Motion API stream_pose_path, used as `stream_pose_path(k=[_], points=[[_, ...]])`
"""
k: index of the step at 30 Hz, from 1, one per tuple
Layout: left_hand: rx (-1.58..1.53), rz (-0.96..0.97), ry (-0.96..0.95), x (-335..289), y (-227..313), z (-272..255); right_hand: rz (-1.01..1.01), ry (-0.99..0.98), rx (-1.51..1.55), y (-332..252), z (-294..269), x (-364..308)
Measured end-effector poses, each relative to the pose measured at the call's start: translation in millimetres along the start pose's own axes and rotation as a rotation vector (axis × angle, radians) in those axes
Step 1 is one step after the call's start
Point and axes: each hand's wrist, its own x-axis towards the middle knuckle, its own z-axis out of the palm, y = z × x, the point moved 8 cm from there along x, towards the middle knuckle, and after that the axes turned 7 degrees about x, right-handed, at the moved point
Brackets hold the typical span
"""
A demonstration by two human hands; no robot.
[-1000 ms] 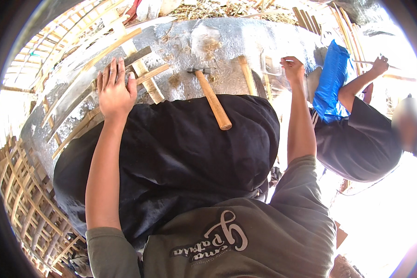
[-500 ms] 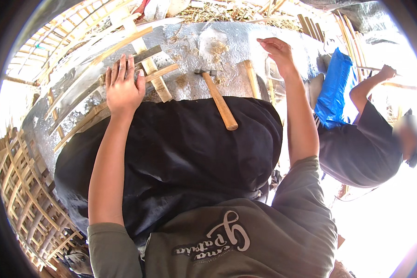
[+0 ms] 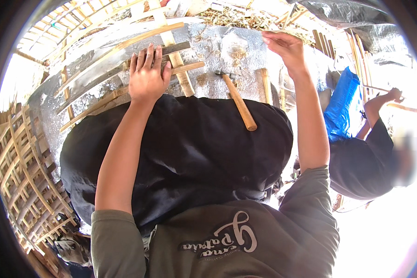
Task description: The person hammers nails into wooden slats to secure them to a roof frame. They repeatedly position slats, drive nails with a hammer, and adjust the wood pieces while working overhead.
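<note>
My left hand (image 3: 148, 78) lies palm down, fingers stretched out, over the slats of a bamboo frame (image 3: 183, 76). The frame is made of long thin strips crossed by shorter ones, on a silvery sheet. My right hand (image 3: 289, 53) is raised over the sheet's far right part, fingertips and thumb drawn together in a pinch. Whatever they may hold is too small to make out. Between my hands is a hammer (image 3: 238, 102), its metal head on the sheet and its wooden handle pointing back over the black cloth (image 3: 208, 153) on my lap.
A light wooden piece (image 3: 266, 85) stands right of the hammer. Woven bamboo panels (image 3: 28, 176) lean at the left. At the right is a blue plastic bag (image 3: 343, 104), beside a seated person (image 3: 363, 162) in dark clothing. Straw (image 3: 236, 21) lies beyond the sheet (image 3: 208, 41).
The whole view has shifted, so most things appear farther right. My left hand and the bamboo frame have come slightly closer to the hammer. My right hand keeps its pinched shape.
</note>
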Motion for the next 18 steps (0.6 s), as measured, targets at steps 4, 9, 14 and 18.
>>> stream_pose_path(k=[4,9,14,18], points=[[0.009,-0.023,-0.074,1,0,2,-0.259,-0.109,-0.222,-40,66,13],[0.0,-0.062,-0.128,-1,-2,6,-0.312,-0.169,-0.46,-75,151,10],[-0.047,-0.085,-0.114,-1,-5,7,-0.257,-0.202,-0.588,-72,199,7],[-0.078,-0.106,-0.094,-3,-8,8,-0.242,-0.184,-0.574,-61,215,16]])
